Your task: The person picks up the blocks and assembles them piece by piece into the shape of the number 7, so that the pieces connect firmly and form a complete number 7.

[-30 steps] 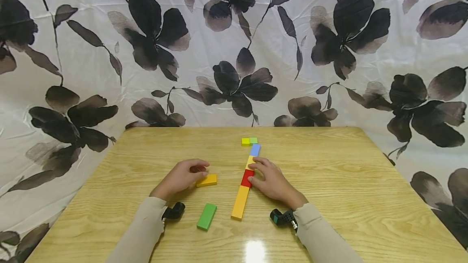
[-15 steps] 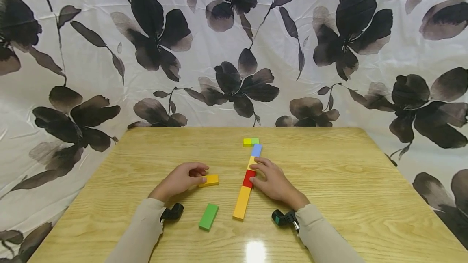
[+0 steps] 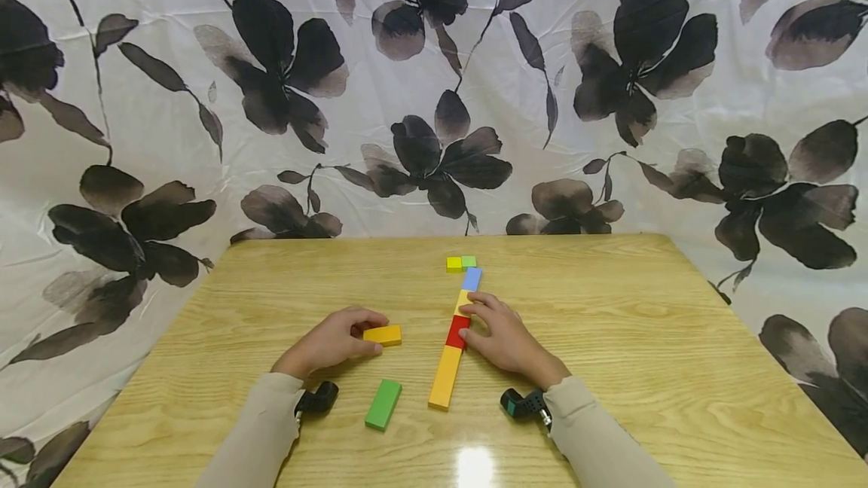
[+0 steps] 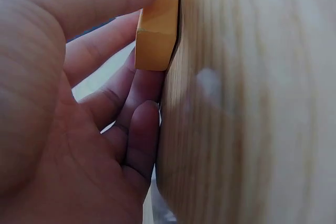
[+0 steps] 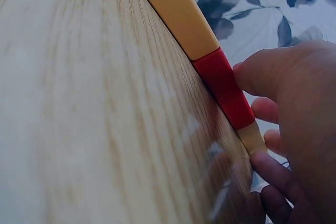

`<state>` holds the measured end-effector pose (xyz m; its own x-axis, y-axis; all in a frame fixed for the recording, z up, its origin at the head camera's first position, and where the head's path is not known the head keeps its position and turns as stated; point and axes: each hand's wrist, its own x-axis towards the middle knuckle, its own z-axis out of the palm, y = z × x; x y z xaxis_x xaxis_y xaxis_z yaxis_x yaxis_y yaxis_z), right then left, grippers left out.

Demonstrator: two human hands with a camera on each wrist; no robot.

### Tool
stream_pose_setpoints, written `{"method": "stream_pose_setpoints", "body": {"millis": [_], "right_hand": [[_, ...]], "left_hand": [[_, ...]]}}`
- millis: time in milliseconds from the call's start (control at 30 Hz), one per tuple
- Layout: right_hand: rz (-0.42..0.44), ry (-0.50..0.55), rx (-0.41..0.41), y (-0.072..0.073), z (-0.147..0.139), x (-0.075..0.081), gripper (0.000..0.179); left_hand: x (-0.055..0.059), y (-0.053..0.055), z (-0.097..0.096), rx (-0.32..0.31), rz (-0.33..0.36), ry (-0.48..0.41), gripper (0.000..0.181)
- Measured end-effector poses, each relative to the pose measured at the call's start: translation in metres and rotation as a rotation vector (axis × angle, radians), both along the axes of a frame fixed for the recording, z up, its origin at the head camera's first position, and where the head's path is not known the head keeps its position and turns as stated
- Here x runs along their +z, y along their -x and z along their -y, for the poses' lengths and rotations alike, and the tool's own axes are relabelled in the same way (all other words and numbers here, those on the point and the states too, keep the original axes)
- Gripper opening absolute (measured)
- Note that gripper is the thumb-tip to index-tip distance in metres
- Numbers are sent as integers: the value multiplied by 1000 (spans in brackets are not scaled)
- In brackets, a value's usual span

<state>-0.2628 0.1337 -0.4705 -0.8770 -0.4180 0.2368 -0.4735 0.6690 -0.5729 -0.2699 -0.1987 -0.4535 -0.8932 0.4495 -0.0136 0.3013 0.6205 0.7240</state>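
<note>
My left hand (image 3: 332,340) holds an orange rectangular block (image 3: 383,335) lying on the table, thumb along its near side and index finger at its far side. In the left wrist view the orange block (image 4: 155,48) shows between thumb and fingers. My right hand (image 3: 505,336) rests against a row of end-to-end blocks: thumb on the red block (image 3: 456,333), fingertips at the pale yellow block (image 3: 462,301). In the right wrist view the thumb touches the red block (image 5: 223,87). A long orange block (image 3: 444,379) forms the near end, a blue block (image 3: 472,279) the far end.
A green rectangular block (image 3: 383,404) lies apart, left of the row's near end. Beyond the blue block sit a small yellow block (image 3: 453,264) and a small light green block (image 3: 469,262), side by side. A floral cloth (image 3: 434,96) hangs behind the wooden table (image 3: 610,307).
My left thumb has moved from the top of the orange block to its near side, and the fingers have come round it. The right hand and the row stay where they were.
</note>
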Motion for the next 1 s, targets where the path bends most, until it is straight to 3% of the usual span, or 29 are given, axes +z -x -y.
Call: {"method": "stream_pose_setpoints", "body": {"millis": [233,733,1000], "right_hand": [[2,4,2,0,1,1,43],[5,18,3,-2,0,0,43],[-2,14,5,-1,0,1,43]], "left_hand": [[-1,0,0,10,-21,12,37],[-4,1,-4,101,7,-56,34],[-1,1,-6,119,-2,-125,35]]}}
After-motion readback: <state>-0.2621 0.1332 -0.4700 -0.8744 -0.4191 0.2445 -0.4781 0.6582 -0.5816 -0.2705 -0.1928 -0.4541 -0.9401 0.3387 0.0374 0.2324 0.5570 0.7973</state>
